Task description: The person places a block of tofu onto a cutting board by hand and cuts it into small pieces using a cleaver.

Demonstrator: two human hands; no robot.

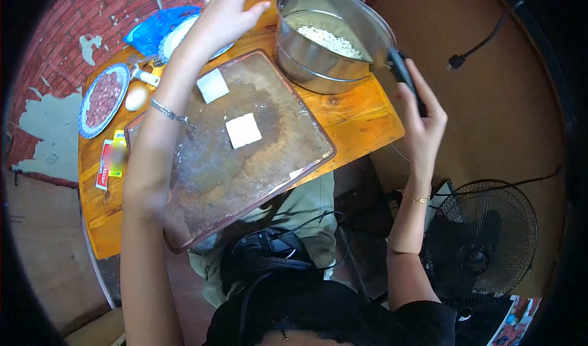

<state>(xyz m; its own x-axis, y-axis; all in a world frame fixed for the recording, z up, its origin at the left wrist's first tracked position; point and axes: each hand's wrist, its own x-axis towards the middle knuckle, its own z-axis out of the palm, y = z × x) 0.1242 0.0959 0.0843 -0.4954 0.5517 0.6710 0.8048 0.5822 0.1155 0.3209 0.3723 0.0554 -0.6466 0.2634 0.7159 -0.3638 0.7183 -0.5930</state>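
Head view: grips the black handle [407, 75] of a broad metal knife [362, 30] with the bare right hand [424, 118], fingers closed around it. Extends the blade, blurred, over the opening of a round silver metal pot [312, 70]. Holds small white cut pieces [331, 41] inside the pot.

Reaches toward the near-left edge of the pot opening with the bare left hand [236, 7], thumb apart from the fingers. Cannot tell contact with the rim.

Carries two square white blocks [244, 131], set well apart, on a brown, stained rectangular cutting board [214, 180]. Rests beside the pot on an orange-brown wooden table [352, 116].

Left of the board: includes a blue-rimmed white plate [82, 124] with pink minced meat [105, 98], a pale egg-shaped item [136, 97] just beside, and a red-and-yellow packet [111, 163], partly blurred. Farther back: includes a blue plastic bag [153, 28] near a white dish [177, 38], partly hidden by the left forearm.
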